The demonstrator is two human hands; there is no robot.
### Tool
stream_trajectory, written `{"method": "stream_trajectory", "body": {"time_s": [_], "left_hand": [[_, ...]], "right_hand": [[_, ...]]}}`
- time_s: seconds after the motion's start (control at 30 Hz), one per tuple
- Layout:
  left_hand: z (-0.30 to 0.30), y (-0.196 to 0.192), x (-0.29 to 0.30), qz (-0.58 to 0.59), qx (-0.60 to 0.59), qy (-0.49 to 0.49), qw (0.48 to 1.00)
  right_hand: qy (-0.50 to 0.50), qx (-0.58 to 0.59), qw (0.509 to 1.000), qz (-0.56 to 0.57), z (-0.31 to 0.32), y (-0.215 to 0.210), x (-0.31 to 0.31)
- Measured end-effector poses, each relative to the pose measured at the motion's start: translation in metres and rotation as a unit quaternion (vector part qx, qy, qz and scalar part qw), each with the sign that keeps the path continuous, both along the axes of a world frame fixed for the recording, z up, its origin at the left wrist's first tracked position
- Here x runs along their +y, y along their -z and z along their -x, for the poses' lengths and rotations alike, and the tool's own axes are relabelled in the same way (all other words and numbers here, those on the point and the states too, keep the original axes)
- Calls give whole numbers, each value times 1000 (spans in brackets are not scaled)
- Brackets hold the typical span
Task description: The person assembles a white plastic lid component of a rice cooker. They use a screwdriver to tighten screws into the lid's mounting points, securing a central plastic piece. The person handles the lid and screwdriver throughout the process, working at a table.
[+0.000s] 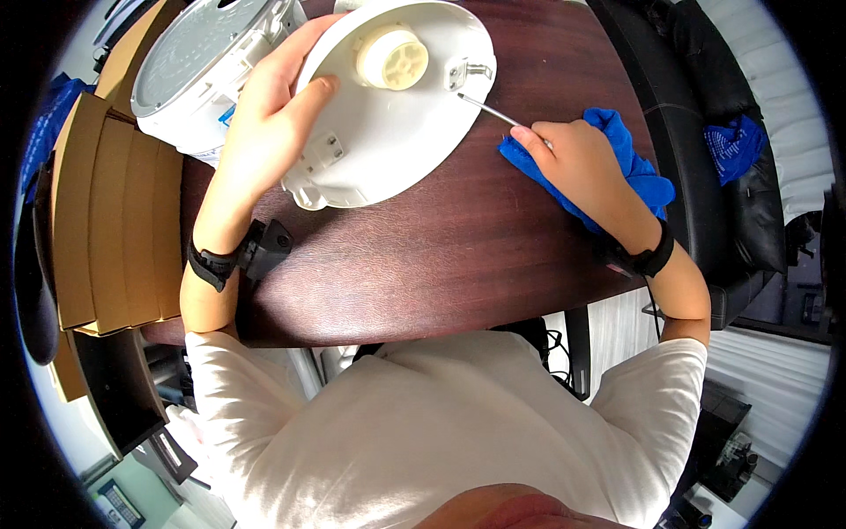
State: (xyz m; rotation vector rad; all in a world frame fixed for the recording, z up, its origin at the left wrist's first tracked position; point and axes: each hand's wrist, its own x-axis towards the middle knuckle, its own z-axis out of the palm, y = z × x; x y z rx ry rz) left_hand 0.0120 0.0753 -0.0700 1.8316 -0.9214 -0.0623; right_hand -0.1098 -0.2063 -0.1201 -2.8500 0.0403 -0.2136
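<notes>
My left hand (pixel 278 115) grips a white oval plastic cover (pixel 397 141) by its left edge, thumb on the inner face, and holds it tilted above the table. Inside the cover sits a round cream-coloured cup-shaped part (pixel 392 58). Small fittings are set near its rim, one with a metal bracket (pixel 477 70). A thin metal screwdriver (pixel 490 110) is pinched in my right hand (pixel 582 163). Its tip points at the cover just below the bracket; whether it touches is unclear. Below my right hand lies a crumpled blue cloth (pixel 648 185).
A white round-topped appliance (pixel 198 66) stands at the far left of the dark brown table (pixel 397 273). Cardboard boxes (pixel 119 212) are stacked along the left side. Beyond the table's right edge is a black sofa (pixel 683 132) with blue fabric (pixel 736 145) on it.
</notes>
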Motion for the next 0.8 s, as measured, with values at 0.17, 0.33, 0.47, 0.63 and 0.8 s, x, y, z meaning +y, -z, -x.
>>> {"method": "stream_trajectory", "body": {"time_s": [0.17,0.33,0.47,0.63,0.8], "left_hand": [[0,-1,-1,8,-4,12,1000],[0,0,0,9,0,14,1000],[0,0,0,9,-16,14,1000],[2,-1,0,8,-17,23,1000],[2,-1,-1,8,-12,25,1000]], "right_hand": [[0,-20,1000,21,-4,1,0],[5,0,1000,17,-6,-3,1],[12,10,1000,22,-5,-5,4],[22,23,999,3,-2,-3,6],[16,12,999,-24,-2,6,5]]}}
